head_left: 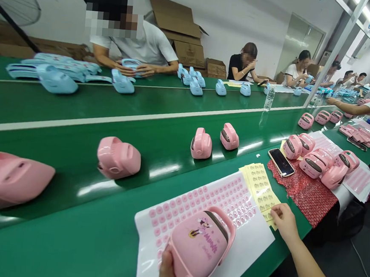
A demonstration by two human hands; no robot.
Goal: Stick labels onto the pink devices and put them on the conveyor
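My left hand (pixel 168 271) grips the lower left of a pink plastic piece with a carry handle (pixel 200 246). Its printed face, with a Minnie figure and lettering, is turned up toward me; a dark strip runs below the handle. Under it lies a white sheet of pink round stickers (pixel 184 204), partly hidden by the piece. To the right, my right hand (pixel 282 221) has thumb and forefinger pinched at the lower edge of a yellow sticker sheet (pixel 260 185). Whether a single sticker is between these fingertips is too small to tell.
Beyond the bench edge, several pink handled pieces (pixel 119 158) stand along the green conveyor belt (pixel 64 163). At right, a phone (pixel 281 162) and more pink pieces (pixel 317 162) rest on red bubble wrap (pixel 311 195). Co-workers sit across, near blue pieces (pixel 57 79) and a bottle (pixel 269 98).
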